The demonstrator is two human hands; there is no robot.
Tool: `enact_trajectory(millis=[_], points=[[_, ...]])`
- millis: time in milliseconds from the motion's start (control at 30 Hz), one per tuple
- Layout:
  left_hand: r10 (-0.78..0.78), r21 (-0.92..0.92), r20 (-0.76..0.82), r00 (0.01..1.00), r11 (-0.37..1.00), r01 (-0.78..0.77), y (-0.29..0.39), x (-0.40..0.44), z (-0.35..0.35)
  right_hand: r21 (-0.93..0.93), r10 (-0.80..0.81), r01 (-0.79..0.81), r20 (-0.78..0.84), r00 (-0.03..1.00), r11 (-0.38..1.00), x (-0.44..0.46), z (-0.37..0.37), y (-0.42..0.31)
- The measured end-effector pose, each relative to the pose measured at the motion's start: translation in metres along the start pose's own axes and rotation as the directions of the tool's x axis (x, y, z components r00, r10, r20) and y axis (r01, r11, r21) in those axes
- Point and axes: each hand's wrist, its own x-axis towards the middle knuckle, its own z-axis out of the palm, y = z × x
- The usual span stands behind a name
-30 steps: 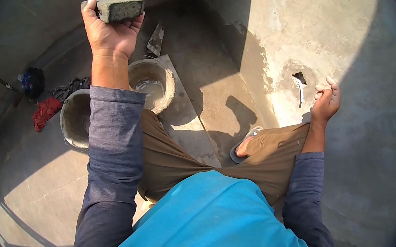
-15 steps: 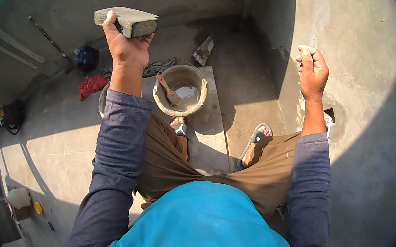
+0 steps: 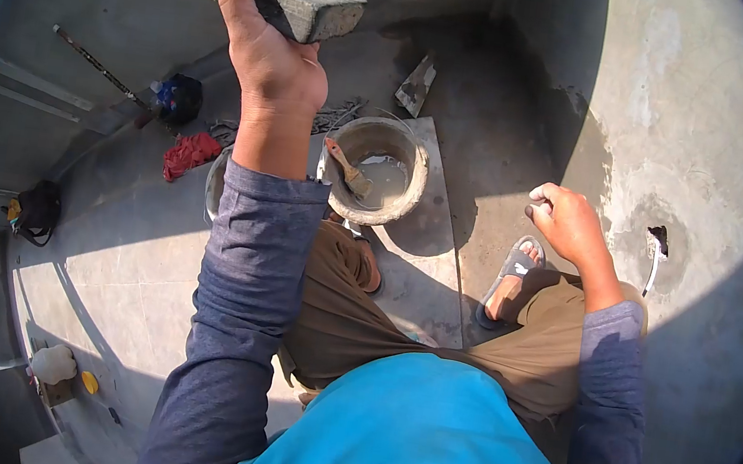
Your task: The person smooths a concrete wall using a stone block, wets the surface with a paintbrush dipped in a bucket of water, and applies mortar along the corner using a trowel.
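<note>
My left hand (image 3: 273,64) is raised at the upper left, its thumb pressed on the side of a thick, cement-grey rectangular block (image 3: 324,23). The block is tilted, its smooth flat face upward, and the fingers beneath it are mostly hidden. My right hand (image 3: 570,222) hangs in front of the wall with its fingers curled in toward the thumb; whether anything small is between them cannot be seen. Between the hands, on the floor, stands a mortar-crusted bucket (image 3: 417,186) holding some water and a paintbrush (image 3: 347,168).
The plastered wall (image 3: 711,145) at right has a hole (image 3: 659,240) with a white strip hanging from it. A flat board (image 3: 435,231) lies under the bucket. Behind are a cement-smeared plate (image 3: 416,86), a red cloth (image 3: 191,157) and a dark bag (image 3: 180,101).
My left hand has lifted the block higher and closer to the camera. My right hand has dropped lower, away from the upper wall. The view has shifted slightly.
</note>
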Motion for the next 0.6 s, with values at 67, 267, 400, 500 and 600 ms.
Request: enact_trajectory(millis=[67,267,400,500,600], points=[[-0.257,-0.119,-0.107,0.96,0.962,0.244,0.003,0.001,-0.009,0.058,-0.102,0.096,0.103,0.989,0.994,0.007,0.039,-0.01],[-0.207,-0.212,-0.166,0.964,0.962,0.17,0.006,-0.005,-0.011,0.52,-0.112,-0.086,0.339,0.934,0.85,0.111,0.218,-0.087],[-0.191,-0.308,-0.2,0.961,0.944,0.123,0.023,-0.005,-0.024,0.546,0.094,-0.405,0.509,0.856,0.733,0.165,0.278,-0.138],[-0.165,-0.357,-0.292,0.942,0.933,0.052,0.027,0.005,-0.033,0.461,0.233,-0.572,0.604,0.763,0.678,0.185,0.295,-0.156],[-0.167,-0.34,-0.269,0.949,0.938,0.068,0.025,0.009,-0.055,0.499,0.178,-0.571,0.631,0.755,0.652,0.19,0.312,-0.163]])
